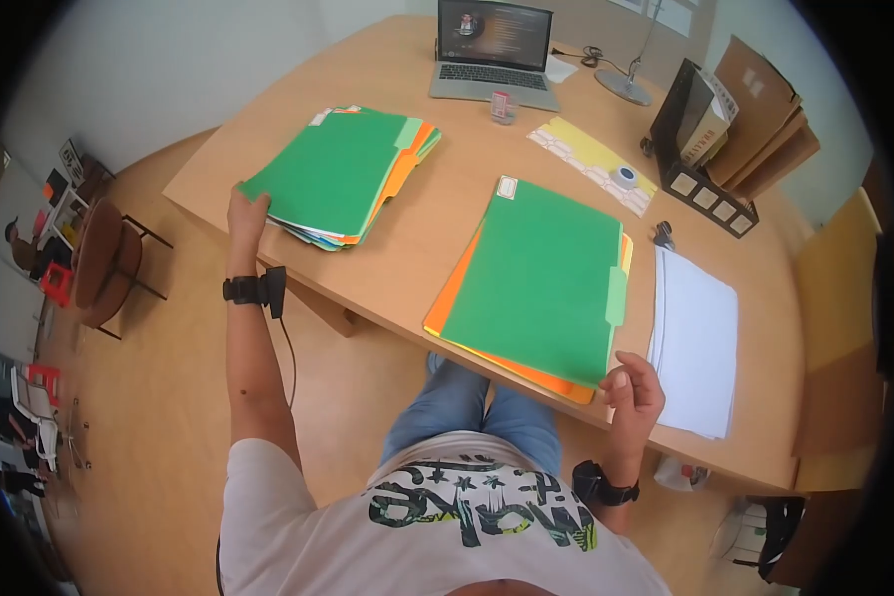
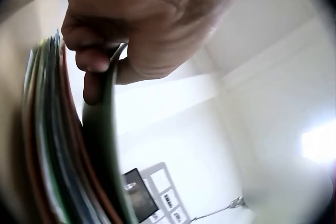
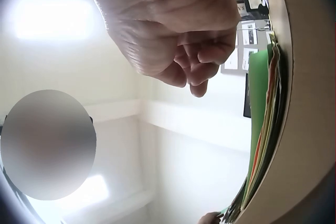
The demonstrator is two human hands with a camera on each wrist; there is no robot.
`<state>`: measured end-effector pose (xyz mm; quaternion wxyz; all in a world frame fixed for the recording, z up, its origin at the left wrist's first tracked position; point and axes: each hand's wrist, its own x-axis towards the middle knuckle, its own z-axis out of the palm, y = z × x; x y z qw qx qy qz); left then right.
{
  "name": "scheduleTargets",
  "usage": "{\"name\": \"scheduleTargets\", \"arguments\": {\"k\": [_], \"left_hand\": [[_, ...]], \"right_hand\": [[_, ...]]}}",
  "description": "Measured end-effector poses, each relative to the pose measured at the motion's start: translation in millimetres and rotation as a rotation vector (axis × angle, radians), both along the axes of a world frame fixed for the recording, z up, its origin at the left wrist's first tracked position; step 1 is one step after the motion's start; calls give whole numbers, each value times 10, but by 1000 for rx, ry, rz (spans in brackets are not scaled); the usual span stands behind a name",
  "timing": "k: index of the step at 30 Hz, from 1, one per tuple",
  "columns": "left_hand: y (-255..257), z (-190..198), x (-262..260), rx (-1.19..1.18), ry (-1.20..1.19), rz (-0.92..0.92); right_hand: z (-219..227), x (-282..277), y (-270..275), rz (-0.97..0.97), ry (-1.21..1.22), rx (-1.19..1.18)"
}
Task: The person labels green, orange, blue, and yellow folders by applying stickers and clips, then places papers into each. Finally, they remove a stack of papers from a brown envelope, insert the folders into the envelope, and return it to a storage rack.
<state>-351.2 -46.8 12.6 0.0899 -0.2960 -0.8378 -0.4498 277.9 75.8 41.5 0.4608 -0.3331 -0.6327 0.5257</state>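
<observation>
On the left side of the desk, a green folder (image 1: pixel 333 164) tops a stack of coloured folders. My left hand (image 1: pixel 248 214) pinches its near left corner between thumb and fingers. In the left wrist view the left hand (image 2: pixel 131 29) keeps this green folder (image 2: pixel 108 129) slightly raised from the folders (image 2: pixel 52 129) below. Nearer the middle lies a second stack with a green folder (image 1: pixel 541 283) over orange and yellow ones. My right hand (image 1: pixel 633 385) is beside its near right corner. In the right wrist view the right hand (image 3: pixel 178 35) has loosely bent fingers and holds nothing.
White sheets or cloth (image 1: pixel 695 343) lie right of the middle stack. Further back are a laptop (image 1: pixel 492 55), a small clear box (image 1: pixel 503 107), a yellow patterned sheet (image 1: pixel 591 159) with a tape roll (image 1: pixel 624 177), and a black organizer (image 1: pixel 710 199). The desk's front edge (image 1: pixel 397 313) runs before me.
</observation>
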Motion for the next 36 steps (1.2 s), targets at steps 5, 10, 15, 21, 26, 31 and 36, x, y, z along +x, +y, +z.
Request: {"name": "scheduleTargets", "arguments": {"k": [5,10,15,21,26,31,36], "left_hand": [[57,91,658,-149,443,380],[200,423,1926,67,437,-23],[446,384,3526,-92,485,-1031],[717,324,3912,-236,428,-1164],[755,272,3867,-173,432,-1202],[723,150,3879,-79,340,-1133],[702,162,3896,-67,333,-1123]], "right_hand": [[-30,-7,54,-142,-32,-8],[-96,16,118,-189,-298,191],[-96,2,66,-129,-416,198],[-56,168,64,-86,-491,244],[-15,465,98,-205,-512,329],[164,1106,199,-405,-855,465],[93,1443,206,-355,-977,370]]}}
